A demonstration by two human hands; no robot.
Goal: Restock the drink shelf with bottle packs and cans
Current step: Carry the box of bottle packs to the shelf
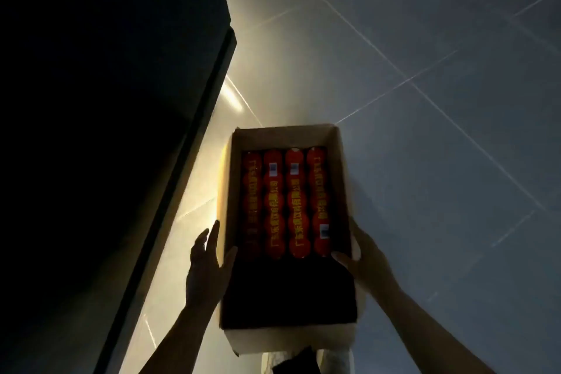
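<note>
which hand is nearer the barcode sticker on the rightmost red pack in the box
Right. The right hand grips the box wall just below that sticker; the left hand is at the opposite wall, across all four packs.

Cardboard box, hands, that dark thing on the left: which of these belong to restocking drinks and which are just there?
Part of the job:
cardboard box
red cans in four rows
left hand and right hand on its sides

Just there:
tiled floor
dark unit, too dim to identify
</note>
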